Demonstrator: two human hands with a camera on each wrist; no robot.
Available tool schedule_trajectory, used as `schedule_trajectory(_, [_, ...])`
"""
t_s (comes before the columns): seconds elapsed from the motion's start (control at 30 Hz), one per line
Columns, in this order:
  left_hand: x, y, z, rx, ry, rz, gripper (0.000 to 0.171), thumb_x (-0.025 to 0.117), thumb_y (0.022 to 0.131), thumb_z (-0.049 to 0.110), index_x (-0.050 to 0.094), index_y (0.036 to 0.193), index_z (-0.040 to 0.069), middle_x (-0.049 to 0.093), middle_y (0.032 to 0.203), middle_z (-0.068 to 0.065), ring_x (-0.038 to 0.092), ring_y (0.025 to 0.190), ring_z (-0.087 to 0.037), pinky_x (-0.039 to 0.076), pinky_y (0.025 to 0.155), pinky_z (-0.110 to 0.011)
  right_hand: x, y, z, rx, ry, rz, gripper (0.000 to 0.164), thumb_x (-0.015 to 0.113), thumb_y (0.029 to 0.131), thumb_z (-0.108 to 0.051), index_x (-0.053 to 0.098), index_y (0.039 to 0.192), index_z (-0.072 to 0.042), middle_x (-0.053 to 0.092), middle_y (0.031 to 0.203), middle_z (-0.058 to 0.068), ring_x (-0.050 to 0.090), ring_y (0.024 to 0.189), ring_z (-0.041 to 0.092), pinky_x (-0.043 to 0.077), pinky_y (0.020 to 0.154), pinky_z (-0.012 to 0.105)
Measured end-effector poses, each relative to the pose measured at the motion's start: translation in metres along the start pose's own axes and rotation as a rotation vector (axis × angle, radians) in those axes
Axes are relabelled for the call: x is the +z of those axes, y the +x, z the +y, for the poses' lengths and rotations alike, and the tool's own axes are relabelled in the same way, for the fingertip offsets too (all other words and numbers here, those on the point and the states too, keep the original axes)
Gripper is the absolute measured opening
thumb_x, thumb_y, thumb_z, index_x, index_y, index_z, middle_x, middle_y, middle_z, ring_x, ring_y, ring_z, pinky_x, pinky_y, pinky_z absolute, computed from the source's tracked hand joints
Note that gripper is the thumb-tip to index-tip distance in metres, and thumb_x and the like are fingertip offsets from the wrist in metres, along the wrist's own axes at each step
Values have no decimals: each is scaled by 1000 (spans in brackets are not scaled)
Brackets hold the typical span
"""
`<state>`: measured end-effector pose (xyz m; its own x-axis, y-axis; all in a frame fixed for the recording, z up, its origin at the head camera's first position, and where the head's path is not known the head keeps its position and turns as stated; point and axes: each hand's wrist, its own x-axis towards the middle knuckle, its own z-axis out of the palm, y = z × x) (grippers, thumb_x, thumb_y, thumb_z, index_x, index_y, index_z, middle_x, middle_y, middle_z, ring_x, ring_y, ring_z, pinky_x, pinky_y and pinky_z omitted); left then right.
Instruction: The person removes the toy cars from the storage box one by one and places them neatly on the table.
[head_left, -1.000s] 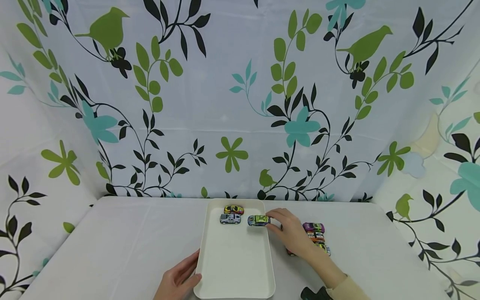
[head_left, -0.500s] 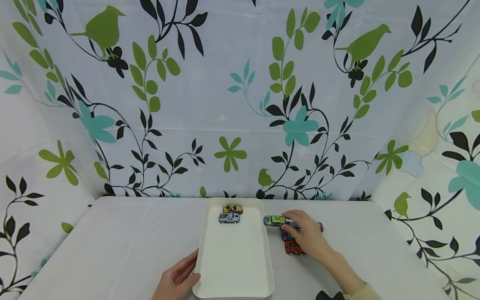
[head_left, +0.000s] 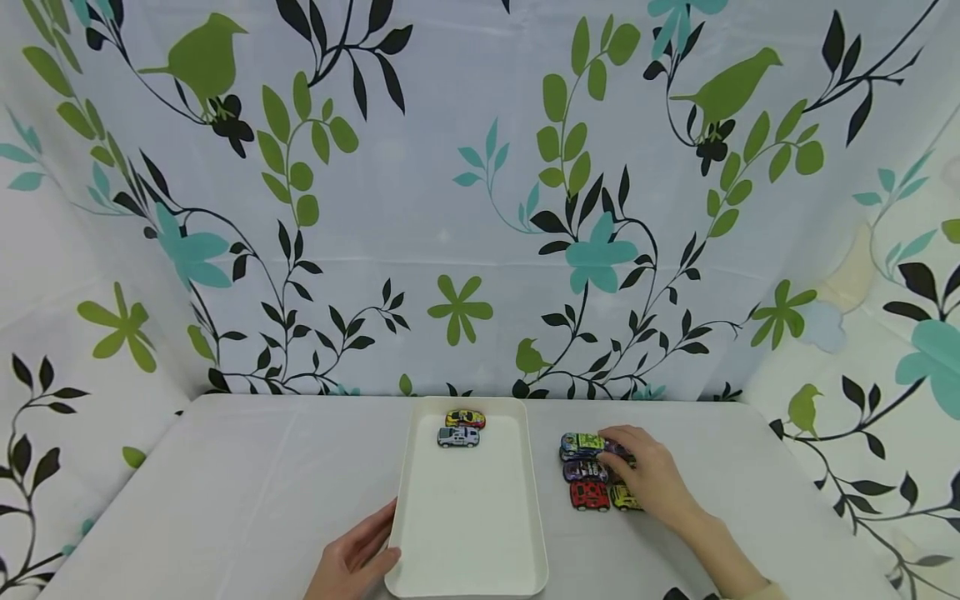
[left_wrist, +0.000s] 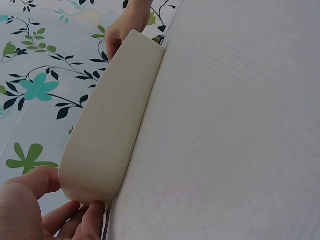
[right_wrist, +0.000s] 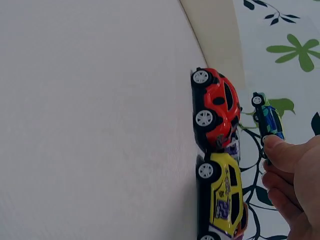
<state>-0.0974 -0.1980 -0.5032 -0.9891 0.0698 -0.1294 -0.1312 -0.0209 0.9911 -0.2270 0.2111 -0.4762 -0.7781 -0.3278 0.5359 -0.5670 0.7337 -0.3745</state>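
Note:
My right hand [head_left: 651,477] pinches a green-and-blue toy car [head_left: 582,445] by one end, between thumb and fingers. In the right wrist view this toy car [right_wrist: 270,116] is raised off the table, beyond a red toy car [right_wrist: 218,107] and a yellow toy car [right_wrist: 225,192]. Below it in the head view stand a purple-black toy car [head_left: 585,472] and the red one; others are partly hidden by the hand. My left hand [head_left: 352,552] grips the left side of a white tray [head_left: 468,533], thumb at its rim [left_wrist: 102,130]. A yellow-red toy car [head_left: 466,418] and a silver toy car [head_left: 458,437] lie in the tray.
A white cloth [head_left: 247,500] covers the table. A patterned curtain [head_left: 390,208] with leaves and birds hangs behind it and along both sides. The toy car group stands right of the tray, with a gap between.
My right hand has carried the green-and-blue toy car from over the tray rightward to above the car group. The left hand stays at the tray.

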Motion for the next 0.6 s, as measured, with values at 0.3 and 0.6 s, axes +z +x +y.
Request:
schedule_trajectory(0.3, [0, 1, -1, 5, 1, 7, 69, 70, 94, 19, 39, 149, -7, 39, 154, -24, 36, 143, -40, 49, 105, -25, -17, -14, 29, 72, -60, 28, 32, 79, 84, -7, 71, 115, -7, 72, 109, 6, 68, 102, 28, 57, 86, 51])
schedule_trajectory(0.6, [1, 1, -1, 13, 8, 17, 69, 71, 93, 18, 40, 148, -8, 40, 153, -25, 37, 142, -41, 49, 105, -25, -33, -29, 55, 117, -102, 100, 35, 81, 79, -2, 72, 112, -6, 74, 107, 7, 68, 93, 26, 54, 81, 24])
